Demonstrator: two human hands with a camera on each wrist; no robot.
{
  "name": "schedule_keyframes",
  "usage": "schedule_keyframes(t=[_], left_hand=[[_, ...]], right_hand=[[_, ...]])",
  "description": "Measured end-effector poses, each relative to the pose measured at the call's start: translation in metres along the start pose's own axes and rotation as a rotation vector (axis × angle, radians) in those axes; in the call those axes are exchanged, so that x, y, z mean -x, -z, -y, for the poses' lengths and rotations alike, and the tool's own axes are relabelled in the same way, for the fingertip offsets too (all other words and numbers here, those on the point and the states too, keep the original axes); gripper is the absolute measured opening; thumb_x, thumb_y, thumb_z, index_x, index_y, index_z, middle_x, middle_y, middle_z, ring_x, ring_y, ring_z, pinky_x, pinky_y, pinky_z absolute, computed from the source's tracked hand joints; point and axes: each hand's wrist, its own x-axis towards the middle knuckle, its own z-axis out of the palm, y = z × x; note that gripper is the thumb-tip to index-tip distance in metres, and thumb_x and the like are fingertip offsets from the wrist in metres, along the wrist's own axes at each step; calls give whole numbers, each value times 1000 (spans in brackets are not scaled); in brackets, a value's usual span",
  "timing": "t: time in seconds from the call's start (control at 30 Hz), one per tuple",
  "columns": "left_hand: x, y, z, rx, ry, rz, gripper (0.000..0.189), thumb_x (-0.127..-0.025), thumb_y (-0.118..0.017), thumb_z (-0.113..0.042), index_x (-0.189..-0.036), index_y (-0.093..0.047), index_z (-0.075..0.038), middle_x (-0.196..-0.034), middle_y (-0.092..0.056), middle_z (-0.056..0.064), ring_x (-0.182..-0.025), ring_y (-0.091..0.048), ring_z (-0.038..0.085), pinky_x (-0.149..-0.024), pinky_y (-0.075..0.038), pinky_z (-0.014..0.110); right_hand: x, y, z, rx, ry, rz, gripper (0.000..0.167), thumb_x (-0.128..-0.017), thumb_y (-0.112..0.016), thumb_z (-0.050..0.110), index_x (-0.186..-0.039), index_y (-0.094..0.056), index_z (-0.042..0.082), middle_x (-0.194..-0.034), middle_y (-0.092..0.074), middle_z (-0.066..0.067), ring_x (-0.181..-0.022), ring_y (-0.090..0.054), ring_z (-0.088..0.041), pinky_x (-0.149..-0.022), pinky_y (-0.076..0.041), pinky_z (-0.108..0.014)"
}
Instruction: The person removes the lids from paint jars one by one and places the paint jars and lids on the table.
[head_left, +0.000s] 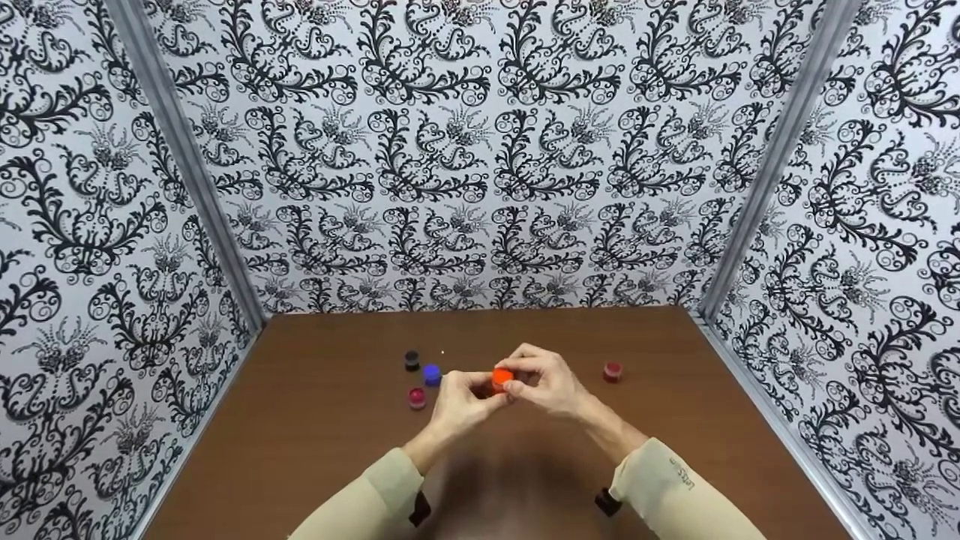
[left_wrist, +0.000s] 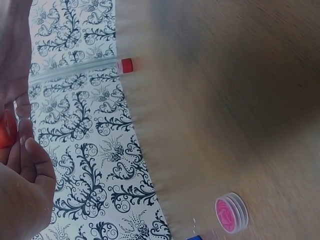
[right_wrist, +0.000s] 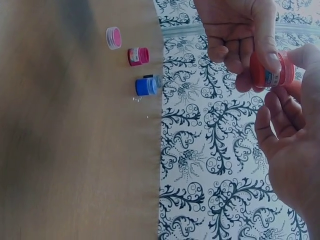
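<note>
Both hands meet around a small orange-red paint pot (head_left: 502, 379) above the middle of the brown table. My left hand (head_left: 460, 406) grips it from the left; in the right wrist view its thumb lies across the labelled side. From the right, my right hand (head_left: 549, 384) pinches the pot between thumb and fingers. The pot (right_wrist: 265, 71) appears tilted on its side in the right wrist view. At the left edge of the left wrist view, only part of the pot (left_wrist: 7, 131) shows.
Left of the hands stand a black pot (head_left: 412, 361), a blue pot (head_left: 432, 375) and a crimson pot (head_left: 417, 398). A red pot (head_left: 613, 372) stands off to the right. A round pink piece with a clear rim (right_wrist: 114, 38) and tiny white specks (right_wrist: 136, 99) lie on the table.
</note>
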Motion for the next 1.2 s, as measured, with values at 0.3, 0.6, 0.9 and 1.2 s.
schedule_keyframes(t=[0.3,0.6,0.9,1.2], left_hand=[[2,-2,-2,67,19,-7,18,-90,-94,-19,-105,-91,-9,-90,-88,10,-72,-69,-1,-69,-57,17],[2,-3,-4,58,19,-37,17,-90,-94,-20,-103,-90,-10,-89,-87,9,-70,-67,-1,-67,-57,18],[3,-3,-5,32,30,-36,20,-88,-94,-21,-105,-91,-10,-95,-88,8,-74,-69,-1,-70,-59,18],[4,-4,-4,56,17,2,15,-90,-93,-19,-102,-90,-11,-87,-87,8,-70,-69,-1,-68,-61,22]], right_hand=[[4,-4,-2,41,-4,-79,42,-93,-89,12,-132,-80,-1,-102,-77,-18,-81,-73,-17,-72,-67,-35],[6,-13,0,112,-76,-278,37,-80,-104,20,-108,-83,8,-88,-81,-8,-69,-74,-25,-66,-63,-30],[3,-15,3,106,-80,-281,28,-78,-105,20,-94,-83,13,-83,-79,-8,-66,-68,-13,-63,-56,-22],[0,-8,1,75,7,-159,23,-84,-94,12,-106,-89,9,-91,-78,-12,-79,-69,-13,-68,-63,-35]])
